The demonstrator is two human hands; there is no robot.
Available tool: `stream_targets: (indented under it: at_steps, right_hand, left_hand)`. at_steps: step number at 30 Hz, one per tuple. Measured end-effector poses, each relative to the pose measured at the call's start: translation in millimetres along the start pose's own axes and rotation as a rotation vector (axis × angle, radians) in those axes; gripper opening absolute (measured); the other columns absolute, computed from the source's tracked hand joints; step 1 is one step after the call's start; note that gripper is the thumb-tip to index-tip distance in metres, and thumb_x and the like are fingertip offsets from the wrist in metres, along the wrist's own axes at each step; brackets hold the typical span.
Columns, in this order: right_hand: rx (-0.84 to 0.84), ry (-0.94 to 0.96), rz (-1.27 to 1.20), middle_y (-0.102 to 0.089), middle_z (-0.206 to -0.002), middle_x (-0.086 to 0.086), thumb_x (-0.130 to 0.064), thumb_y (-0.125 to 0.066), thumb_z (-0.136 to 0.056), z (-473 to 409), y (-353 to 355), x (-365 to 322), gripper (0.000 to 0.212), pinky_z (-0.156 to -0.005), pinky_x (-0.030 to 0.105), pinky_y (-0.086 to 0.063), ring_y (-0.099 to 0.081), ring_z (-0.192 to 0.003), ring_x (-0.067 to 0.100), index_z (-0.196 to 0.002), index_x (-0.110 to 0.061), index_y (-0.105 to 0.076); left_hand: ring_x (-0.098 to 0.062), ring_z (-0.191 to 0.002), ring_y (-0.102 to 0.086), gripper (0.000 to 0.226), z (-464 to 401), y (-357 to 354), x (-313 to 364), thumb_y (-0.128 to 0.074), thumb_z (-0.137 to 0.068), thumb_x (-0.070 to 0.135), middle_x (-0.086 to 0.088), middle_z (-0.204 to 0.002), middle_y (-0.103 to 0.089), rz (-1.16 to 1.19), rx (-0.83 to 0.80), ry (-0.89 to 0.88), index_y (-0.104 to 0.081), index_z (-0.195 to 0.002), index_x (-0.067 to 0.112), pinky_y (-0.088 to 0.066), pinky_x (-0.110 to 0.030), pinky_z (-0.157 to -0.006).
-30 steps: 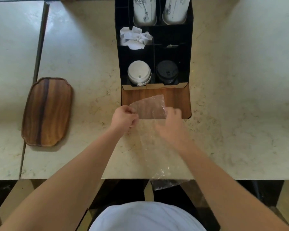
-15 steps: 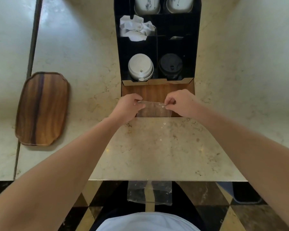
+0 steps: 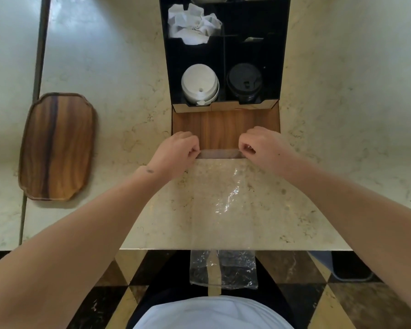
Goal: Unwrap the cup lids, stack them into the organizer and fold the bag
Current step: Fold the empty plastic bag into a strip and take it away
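A long clear plastic bag (image 3: 223, 205) lies flat on the marble counter, its near end hanging over the front edge. My left hand (image 3: 176, 154) pinches the bag's far left corner and my right hand (image 3: 259, 148) pinches the far right corner, just over the wooden front of the black organizer (image 3: 226, 124). In the organizer's front compartments sit a stack of white lids (image 3: 199, 85) on the left and a stack of black lids (image 3: 244, 83) on the right.
A wooden tray (image 3: 56, 146) lies on the counter to the left. Crumpled white paper packets (image 3: 193, 26) fill a rear organizer compartment. The counter's front edge (image 3: 152, 249) runs close to my body, with a patterned floor below.
The bag, loosely raised a second ago, is now stretched flat along the counter. Both hands moved apart to its far corners and pulled the far edge taut.
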State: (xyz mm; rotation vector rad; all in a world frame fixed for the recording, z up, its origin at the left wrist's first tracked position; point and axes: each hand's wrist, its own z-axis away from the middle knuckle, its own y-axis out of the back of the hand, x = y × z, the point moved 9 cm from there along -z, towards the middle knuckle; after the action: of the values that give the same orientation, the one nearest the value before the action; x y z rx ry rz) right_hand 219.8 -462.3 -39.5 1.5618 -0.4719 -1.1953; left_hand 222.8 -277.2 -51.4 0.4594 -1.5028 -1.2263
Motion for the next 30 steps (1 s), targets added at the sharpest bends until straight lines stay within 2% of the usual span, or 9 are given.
stream_targets:
  at_steps: [5, 9, 12, 16, 18, 20, 23, 26, 30]
  right_hand:
    - [0.102, 0.112, 0.102, -0.062, -0.084, 0.008, 0.001, -0.063, -0.09, 14, -4, -8, 0.01, -0.053, 0.042, -0.05, -0.057, -0.078, 0.025, -0.085, -0.005, -0.069]
    - [0.082, 0.124, 0.097, -0.062, -0.09, 0.007, 0.001, -0.064, -0.09, 20, -13, -4, 0.011, -0.053, 0.043, -0.051, -0.057, -0.08, 0.025, -0.089, -0.005, -0.073]
    - [0.081, 0.132, 0.1, -0.064, -0.095, 0.008, -0.002, -0.064, -0.09, 22, -15, -2, 0.013, -0.06, 0.044, -0.053, -0.058, -0.083, 0.026, -0.094, -0.005, -0.076]
    - [0.102, 0.098, 0.111, -0.066, -0.115, 0.009, -0.017, -0.061, -0.095, 30, -12, 3, 0.023, -0.075, 0.045, -0.053, -0.058, -0.093, 0.028, -0.11, -0.011, -0.077]
    - [0.099, 0.074, 0.102, -0.065, -0.118, 0.01, -0.022, -0.059, -0.097, 33, -11, 2, 0.026, -0.076, 0.045, -0.052, -0.057, -0.094, 0.028, -0.114, -0.011, -0.076]
    - [0.108, 0.037, 0.071, -0.065, -0.117, 0.009, -0.024, -0.059, -0.099, 32, -8, 1, 0.025, -0.074, 0.045, -0.052, -0.056, -0.093, 0.027, -0.109, -0.011, -0.078]
    - [0.072, -0.092, -0.006, -0.063, -0.114, 0.001, -0.03, -0.065, -0.097, 21, -7, 5, 0.022, -0.077, 0.041, -0.053, -0.055, -0.098, 0.021, -0.092, -0.015, -0.08]
    - [0.02, -0.203, -0.102, -0.056, -0.109, -0.005, -0.027, -0.076, -0.087, 8, -12, 12, 0.014, -0.083, 0.032, -0.05, -0.053, -0.101, 0.015, -0.078, -0.02, -0.069]
    - [-0.108, -0.309, -0.221, -0.05, -0.111, -0.007, -0.028, -0.081, -0.082, -5, -21, 25, 0.021, -0.084, 0.029, -0.046, -0.051, -0.101, 0.012, -0.097, -0.023, -0.067]
  left_hand:
    - [-0.025, -0.074, -0.054, 0.015, 10, 2, 10, -0.058, -0.093, 0.006, -0.005, -0.08, -0.061, -0.155, 0.091, -0.191, -0.066, -0.08, 0.008, -0.049, -0.041, -0.053]
    - [-0.027, -0.074, -0.054, 0.015, 17, -1, 11, -0.061, -0.094, 0.006, -0.007, -0.081, -0.064, -0.21, 0.106, -0.28, -0.07, -0.083, 0.007, -0.049, -0.04, -0.057]
    - [-0.028, -0.074, -0.057, 0.007, 19, -3, 14, -0.069, -0.088, 0.002, -0.007, -0.082, -0.065, -0.252, 0.07, -0.317, -0.074, -0.086, 0.007, -0.05, -0.039, -0.059]
    - [-0.029, -0.078, -0.06, 0.009, 25, -3, 19, -0.073, -0.087, 0.004, -0.008, -0.089, -0.067, -0.305, 0.013, -0.333, -0.076, -0.096, 0.007, -0.054, -0.042, -0.063]
    - [-0.029, -0.078, -0.059, 0.016, 28, 2, 20, -0.064, -0.097, 0.016, -0.009, -0.09, -0.067, -0.285, 0.017, -0.297, -0.077, -0.095, 0.007, -0.054, -0.044, -0.066]
    - [-0.029, -0.079, -0.058, 0.028, 28, 7, 20, -0.058, -0.1, 0.024, -0.01, -0.087, -0.066, -0.241, 0.024, -0.212, -0.077, -0.088, 0.008, -0.053, -0.045, -0.066]
    - [-0.028, -0.084, -0.057, 0.027, 22, 5, 15, -0.061, -0.098, 0.028, -0.008, -0.087, -0.063, -0.149, -0.002, -0.024, -0.074, -0.086, 0.008, -0.053, -0.045, -0.066]
    - [-0.023, -0.086, -0.053, 0.021, 8, -4, 10, -0.061, -0.097, 0.034, -0.002, -0.088, -0.056, -0.092, -0.073, 0.116, -0.064, -0.09, 0.014, -0.047, -0.037, -0.065]
    - [-0.02, -0.091, -0.054, 0.023, -6, -10, -2, -0.069, -0.092, 0.028, 0.001, -0.1, -0.056, -0.019, -0.118, 0.236, -0.059, -0.109, 0.016, -0.044, -0.032, -0.072]
